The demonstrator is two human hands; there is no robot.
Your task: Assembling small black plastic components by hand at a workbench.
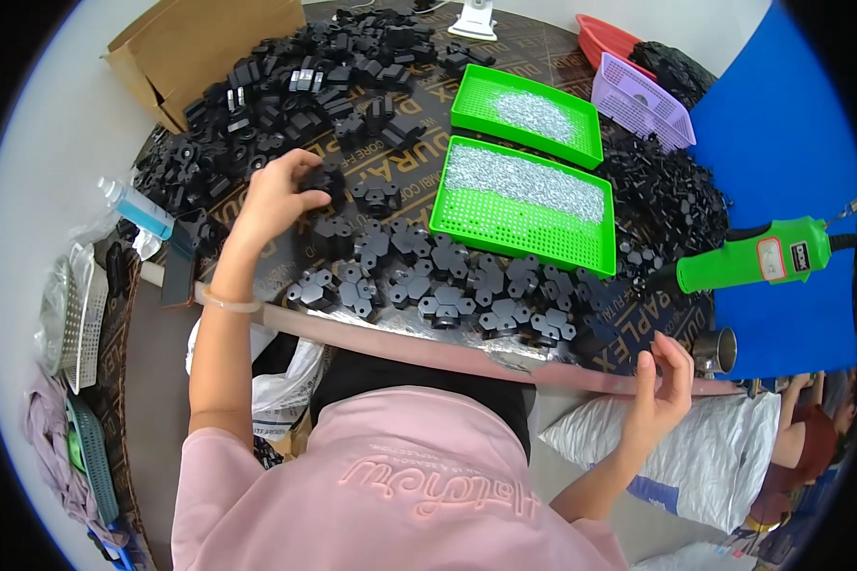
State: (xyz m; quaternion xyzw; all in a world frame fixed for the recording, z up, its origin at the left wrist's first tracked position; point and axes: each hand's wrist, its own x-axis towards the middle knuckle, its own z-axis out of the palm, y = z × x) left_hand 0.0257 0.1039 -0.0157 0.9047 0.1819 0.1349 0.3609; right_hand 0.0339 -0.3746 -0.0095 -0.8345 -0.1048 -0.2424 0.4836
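At the left of the work surface, my left hand (278,198) has its thumb and fingers closed around a black plastic part (326,181), which they partly cover. Next to it stands a similar black part (378,195) with flat lobes and holes. Rows of these lobed black parts (446,305) spread in front of me along the near edge. My right hand (665,385) hovers over the edge at the right, its fingers loosely curled and thumb apart, with nothing visible in them. Close to it are a metal cup (715,351) and a green power screwdriver (767,257).
Two green trays (438,211) of small silvery pieces sit mid-table. Black parts (286,95) heap up far left, by a cardboard box (195,52). Small black pieces (662,195) pile up right, below a purple basket (643,107). A blue-liquid bottle (138,209) lies left.
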